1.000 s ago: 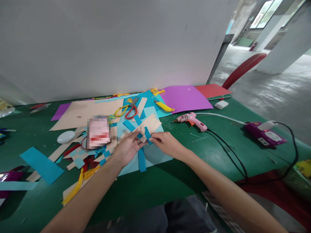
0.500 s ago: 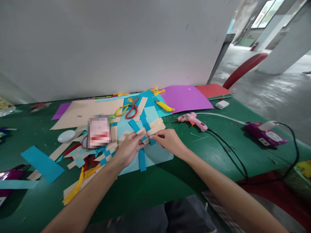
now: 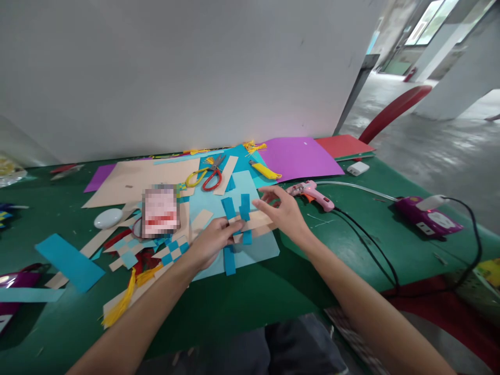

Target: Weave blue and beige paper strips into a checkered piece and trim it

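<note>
Now the left hand (image 3: 214, 239) is pinching a small weave of paper strips (image 3: 245, 226) between its thumb and fingers, in the middle of the head view. Blue and tan strips are crossing each other. A long tan end is poking out toward the right hand (image 3: 284, 212). That hand is hanging open and holding nothing, and its fingers are curving. I cannot tell if it is touching the tan end.

Under the weave, a light blue sheet (image 3: 263, 255) is lying on the green surface (image 3: 332, 255). A loose blue strip (image 3: 230, 265) is lying on the sheet, closer to the person. Farther back, scissors (image 3: 212, 180) with one red and one yellow handle are resting open, and a yellow cutter (image 3: 266, 171) is lying to the right of them. Behind the right hand, a pink glue gun (image 3: 322, 200) is lying on its side, and the hand is hiding part of its front. A black cord (image 3: 365, 236) is running from its handle.

On the left, checkered paper pieces (image 3: 175, 251) are lying in a messy pile near a blurred-out thing (image 3: 160, 213). A white oval thing (image 3: 108, 219) is sitting beside that pile. A yellow tassel (image 3: 121, 307) is lying nearer the person, and a wide blue strip (image 3: 70, 263) is resting farther left.
</note>
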The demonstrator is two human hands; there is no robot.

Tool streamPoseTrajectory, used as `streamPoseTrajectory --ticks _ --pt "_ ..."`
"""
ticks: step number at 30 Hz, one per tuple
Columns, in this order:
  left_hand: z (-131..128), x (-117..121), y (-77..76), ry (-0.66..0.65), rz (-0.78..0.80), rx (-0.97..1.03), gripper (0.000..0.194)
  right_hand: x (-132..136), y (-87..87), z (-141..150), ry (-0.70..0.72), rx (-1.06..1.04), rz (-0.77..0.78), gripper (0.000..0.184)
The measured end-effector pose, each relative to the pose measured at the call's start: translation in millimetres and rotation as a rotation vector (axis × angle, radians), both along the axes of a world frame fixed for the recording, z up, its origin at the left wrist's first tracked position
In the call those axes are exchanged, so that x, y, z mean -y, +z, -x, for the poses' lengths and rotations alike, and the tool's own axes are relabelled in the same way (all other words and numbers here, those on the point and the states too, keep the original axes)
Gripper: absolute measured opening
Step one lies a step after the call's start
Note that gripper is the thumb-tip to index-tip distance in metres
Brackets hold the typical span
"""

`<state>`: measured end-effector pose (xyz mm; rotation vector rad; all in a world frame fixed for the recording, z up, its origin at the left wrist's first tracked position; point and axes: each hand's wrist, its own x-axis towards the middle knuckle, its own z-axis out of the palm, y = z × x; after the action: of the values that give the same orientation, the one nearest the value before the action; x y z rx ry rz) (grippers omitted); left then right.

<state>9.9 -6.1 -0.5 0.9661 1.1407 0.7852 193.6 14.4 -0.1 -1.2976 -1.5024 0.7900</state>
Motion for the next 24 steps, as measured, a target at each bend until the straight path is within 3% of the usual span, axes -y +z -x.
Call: streamPoseTrajectory --ticks 3,5,12,16,20,24 --pt "0.9 1.7 -0.9 -0.106 0.016 -0.051 0.025 -1.4 -2.1 -1.3 0.217 -0.001 0.137 0.026" --pt "1.6 2.1 -2.0 -0.138 0.019 -0.082 0.029 -0.1 -2.1 -0.7 0.277 0.017 0.207 0.027" --pt "0.3 4.1 1.9 -0.136 0.042 -0.157 0.038 3.0 4.2 -0.7 0.317 0.004 0.2 0.029" --pt "0.0 4.8 2.1 -0.12 0.083 -0.121 0.035 2.3 2.7 -0.5 0.338 0.038 0.113 0.026" --pt "2.6 4.3 -3.4 -0.161 0.1 -0.035 0.028 2.7 2.0 1.7 0.319 0.085 0.03 0.038" --pt "5.0 3.8 -6.8 -0.11 0.053 -0.04 0.026 2.7 2.5 1.7 0.332 0.125 0.054 0.036"
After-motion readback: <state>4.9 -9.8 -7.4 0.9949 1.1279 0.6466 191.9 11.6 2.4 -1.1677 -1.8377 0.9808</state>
